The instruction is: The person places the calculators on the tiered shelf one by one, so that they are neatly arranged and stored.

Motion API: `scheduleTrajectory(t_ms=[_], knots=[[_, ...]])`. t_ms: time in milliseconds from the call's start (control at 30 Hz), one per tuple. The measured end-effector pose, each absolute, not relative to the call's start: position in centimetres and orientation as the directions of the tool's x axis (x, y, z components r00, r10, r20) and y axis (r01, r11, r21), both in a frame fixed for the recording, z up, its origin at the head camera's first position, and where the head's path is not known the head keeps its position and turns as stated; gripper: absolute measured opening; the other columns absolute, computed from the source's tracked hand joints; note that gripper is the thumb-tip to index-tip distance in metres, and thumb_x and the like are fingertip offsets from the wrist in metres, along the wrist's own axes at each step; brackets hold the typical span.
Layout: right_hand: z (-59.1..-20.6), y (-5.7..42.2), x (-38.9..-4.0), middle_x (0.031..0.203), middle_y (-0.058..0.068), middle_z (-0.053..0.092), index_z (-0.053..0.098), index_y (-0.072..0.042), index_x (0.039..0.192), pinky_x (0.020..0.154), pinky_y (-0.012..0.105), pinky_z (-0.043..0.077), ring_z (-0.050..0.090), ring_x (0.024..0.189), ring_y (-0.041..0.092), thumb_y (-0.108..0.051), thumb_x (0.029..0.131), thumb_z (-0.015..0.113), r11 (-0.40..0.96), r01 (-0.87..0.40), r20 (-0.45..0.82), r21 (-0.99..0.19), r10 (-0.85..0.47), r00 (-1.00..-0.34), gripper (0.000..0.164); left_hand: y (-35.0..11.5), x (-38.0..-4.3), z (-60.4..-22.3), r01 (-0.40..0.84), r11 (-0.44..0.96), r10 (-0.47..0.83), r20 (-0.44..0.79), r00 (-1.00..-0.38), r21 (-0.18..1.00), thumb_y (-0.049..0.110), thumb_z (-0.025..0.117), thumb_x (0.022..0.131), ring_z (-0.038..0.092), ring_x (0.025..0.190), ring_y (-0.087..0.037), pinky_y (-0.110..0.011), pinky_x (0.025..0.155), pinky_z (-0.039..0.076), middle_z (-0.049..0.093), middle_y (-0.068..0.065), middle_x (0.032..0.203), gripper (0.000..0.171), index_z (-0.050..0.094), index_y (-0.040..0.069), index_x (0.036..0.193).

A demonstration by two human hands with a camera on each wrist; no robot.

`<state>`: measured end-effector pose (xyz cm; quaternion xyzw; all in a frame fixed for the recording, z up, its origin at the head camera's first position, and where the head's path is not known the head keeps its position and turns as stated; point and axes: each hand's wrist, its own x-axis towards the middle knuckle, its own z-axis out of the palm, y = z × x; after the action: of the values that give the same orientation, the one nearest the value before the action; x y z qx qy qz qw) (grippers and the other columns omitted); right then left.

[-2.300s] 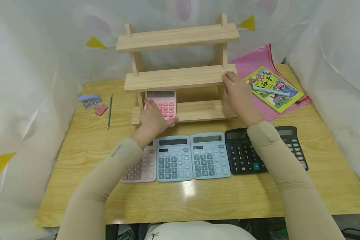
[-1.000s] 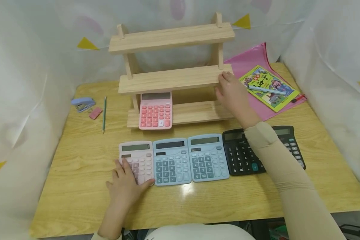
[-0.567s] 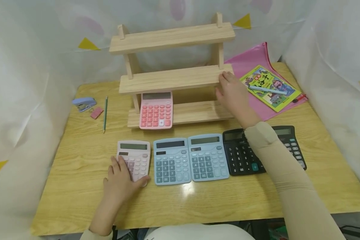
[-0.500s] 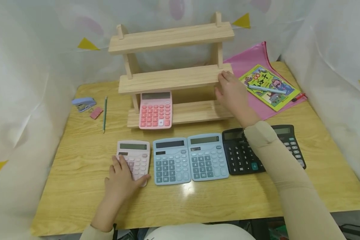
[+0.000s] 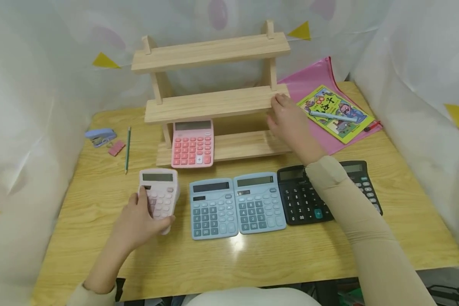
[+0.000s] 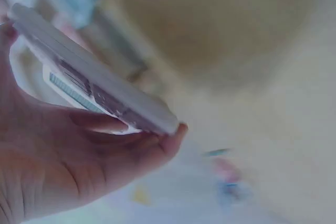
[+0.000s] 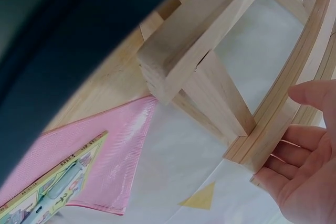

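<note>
My left hand grips a pale pink calculator by its two sides, left of the row. The left wrist view shows this calculator tilted, held between thumb and fingers. At the right end of the wooden shelf's middle board, my right hand holds the edge. Thumb and fingers lie on opposite faces of that board in the right wrist view. A brighter pink calculator leans on the shelf's bottom board at the left.
Two light blue calculators and black ones lie in a row, the black partly hidden by my right sleeve. A stapler, pink clip and pencil lie left. A booklet and pen rest on a pink pouch.
My left hand left the brighter pink calculator on the shelf and moved to the pale pink one. It slid that one left from the row and raised it. The right hand stays on the shelf.
</note>
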<state>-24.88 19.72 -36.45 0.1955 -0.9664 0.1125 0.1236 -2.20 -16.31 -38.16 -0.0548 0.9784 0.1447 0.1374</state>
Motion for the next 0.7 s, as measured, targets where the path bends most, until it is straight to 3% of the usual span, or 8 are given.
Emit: scheduleTrajectory(t_ms=[167,367,533,700], knots=[[-36.2,19.9,-25.1,0.139,0.022,0.045,0.045,0.004,0.132,0.111,0.044,0.032,0.040,0.132,0.037,-0.028,0.091,0.051,0.907,-0.393,0.305,-0.151,-0.335,-0.891,0.053,-11.5,-5.2,-33.8,0.050,0.953,0.118,-0.213,-0.970,0.299,0.072,0.065,0.060,0.055,0.092,-0.030,-0.035,0.063,0.051,0.040,-0.028,0.134,0.125,0.012,-0.003,0.146],[-35.5,20.2,-25.4,0.134,0.021,0.050,0.050,0.004,0.127,0.105,0.046,0.040,0.046,0.126,0.036,-0.023,0.091,0.048,0.888,-0.447,0.328,-0.106,-0.393,-0.859,0.045,-3.8,-10.6,-32.8,0.256,0.964,0.267,-0.206,-0.942,0.078,0.076,0.063,0.052,0.054,0.104,-0.034,-0.042,0.072,0.055,0.043,-0.026,0.133,0.128,0.021,-0.002,0.144],[-35.4,20.0,-25.2,0.135,0.022,0.049,0.048,0.005,0.128,0.105,0.047,0.039,0.046,0.125,0.037,-0.023,0.091,0.048,0.885,-0.454,0.268,-0.107,-0.414,-0.870,0.047,-0.1,-15.1,-33.7,0.268,0.963,0.246,-0.297,-0.923,-0.037,0.079,0.057,0.056,0.054,0.093,-0.027,-0.037,0.066,0.054,0.050,-0.022,0.121,0.123,0.028,-0.007,0.139],[-35.6,19.9,-24.8,0.137,0.022,0.047,0.046,0.005,0.130,0.101,0.049,0.042,0.046,0.126,0.037,-0.026,0.090,0.050,0.889,-0.444,0.268,-0.110,-0.404,-0.875,0.051,2.4,-17.5,-33.9,0.187,0.971,0.117,-0.393,-0.912,-0.146,0.085,0.051,0.056,0.055,0.090,-0.028,-0.042,0.073,0.055,0.048,-0.019,0.119,0.121,0.033,-0.005,0.134]])
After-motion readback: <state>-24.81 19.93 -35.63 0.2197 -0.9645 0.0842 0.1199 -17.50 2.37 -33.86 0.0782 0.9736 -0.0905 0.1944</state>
